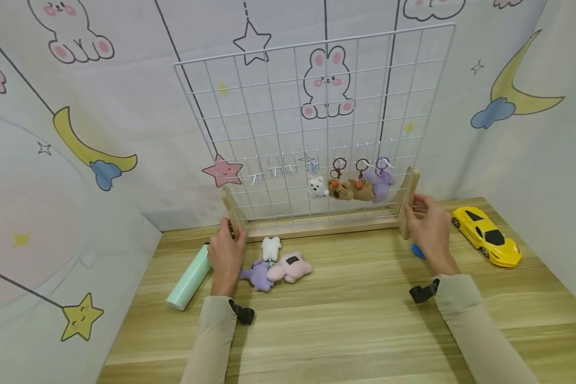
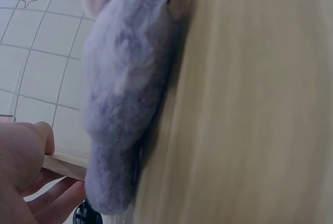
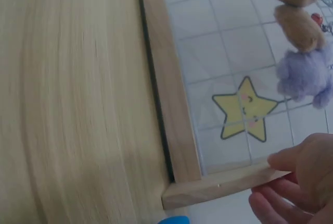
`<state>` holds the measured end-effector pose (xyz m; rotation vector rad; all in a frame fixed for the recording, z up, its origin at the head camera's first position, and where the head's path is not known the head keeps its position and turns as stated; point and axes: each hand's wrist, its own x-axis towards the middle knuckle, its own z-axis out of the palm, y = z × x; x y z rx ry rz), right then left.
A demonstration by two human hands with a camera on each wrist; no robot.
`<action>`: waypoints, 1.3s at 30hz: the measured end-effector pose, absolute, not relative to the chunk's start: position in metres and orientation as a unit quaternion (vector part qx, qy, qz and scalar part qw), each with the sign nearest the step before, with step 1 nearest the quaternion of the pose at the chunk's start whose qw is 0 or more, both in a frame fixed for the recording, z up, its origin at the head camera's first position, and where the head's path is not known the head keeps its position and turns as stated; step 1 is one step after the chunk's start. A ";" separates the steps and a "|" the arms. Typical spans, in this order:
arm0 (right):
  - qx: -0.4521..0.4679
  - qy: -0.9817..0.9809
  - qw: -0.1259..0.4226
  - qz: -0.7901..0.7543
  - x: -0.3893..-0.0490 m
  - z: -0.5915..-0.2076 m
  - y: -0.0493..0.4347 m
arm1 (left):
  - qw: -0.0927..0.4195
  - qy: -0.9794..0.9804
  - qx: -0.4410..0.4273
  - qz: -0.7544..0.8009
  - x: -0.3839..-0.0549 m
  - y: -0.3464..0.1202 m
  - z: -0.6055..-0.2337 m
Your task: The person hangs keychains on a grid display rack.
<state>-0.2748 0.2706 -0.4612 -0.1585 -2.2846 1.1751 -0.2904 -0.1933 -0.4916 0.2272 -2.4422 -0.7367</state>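
A white wire grid rack (image 1: 278,117) stands upright in a wooden base (image 1: 317,230) on the table. My left hand (image 1: 227,255) grips the wooden side foot at its left end, thumb and fingers on either side in the left wrist view. At the right end, my right hand (image 1: 429,224) pinches the other wooden side foot (image 3: 223,185). From hooks on the grid hang a white plush keychain (image 1: 318,188), brown plush keychains (image 1: 360,190) and a purple one (image 1: 381,186). Bare clear hooks (image 1: 276,170) hang left of them.
Beside my left hand lie a white plush (image 1: 271,248), a purple plush (image 1: 259,276) and a pink plush (image 1: 292,268). A mint-green bottle (image 1: 188,280) lies at the left. Right of my right hand are a yellow toy car (image 1: 486,236) and a blue object (image 1: 417,250).
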 end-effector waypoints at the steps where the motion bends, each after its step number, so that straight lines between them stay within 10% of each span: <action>1: -0.051 -0.858 0.286 0.423 -0.275 -0.462 0.272 | 0.286 -0.913 0.085 -0.276 -0.291 -0.193 -0.492; 26: -0.040 -0.876 0.283 0.388 -0.277 -0.462 0.280 | 0.197 -0.913 0.024 -0.355 -0.252 -0.179 -0.475; 31: -0.047 -0.876 0.274 0.393 -0.277 -0.461 0.280 | 0.214 -0.915 -0.072 -0.333 -0.239 -0.155 -0.475; 39: -0.046 -0.876 0.280 0.390 -0.277 -0.463 0.279 | 0.087 -0.942 -0.237 -0.222 -0.223 -0.116 -0.462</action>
